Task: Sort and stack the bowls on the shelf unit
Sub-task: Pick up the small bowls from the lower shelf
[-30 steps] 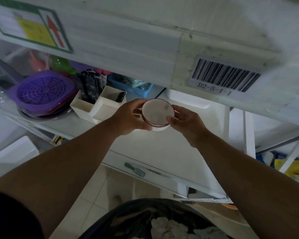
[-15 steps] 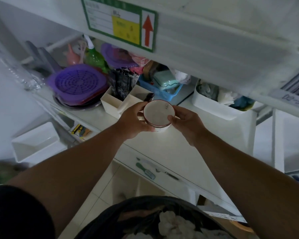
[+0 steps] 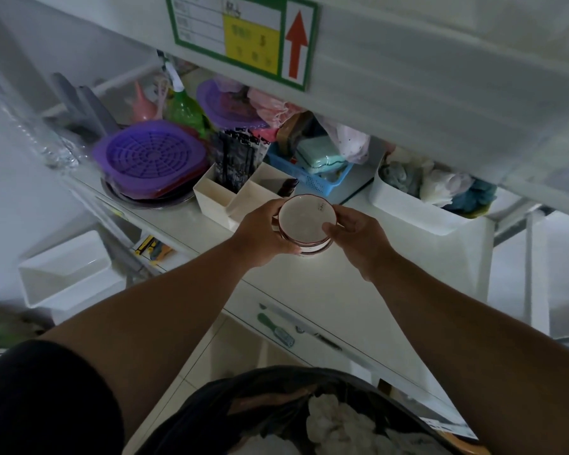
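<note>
Both hands on the item: left hand [image 3: 263,233] curled round the left side of the bowl stack [image 3: 304,224], thumb toward me at its lower wall, fingers behind; right hand [image 3: 353,238] pinching the right rim, thumb tip on the lip, fingers hidden behind the stack.

Change since half a second ago: the stack sits a touch lower in my grip, and at least two red-edged rims now show under the top bowl, slightly offset. Whether it rests on the shelf [image 3: 391,267] I cannot tell; it looks at or just above the surface.

Meaning, as I judge it: nesting is done or nearly so; what remains is squaring the rims and letting go.

Location: stack between my two hands, mid-shelf, just in front of the white divided organizer [image 3: 230,195], well back from the shelf's front edge.
</note>
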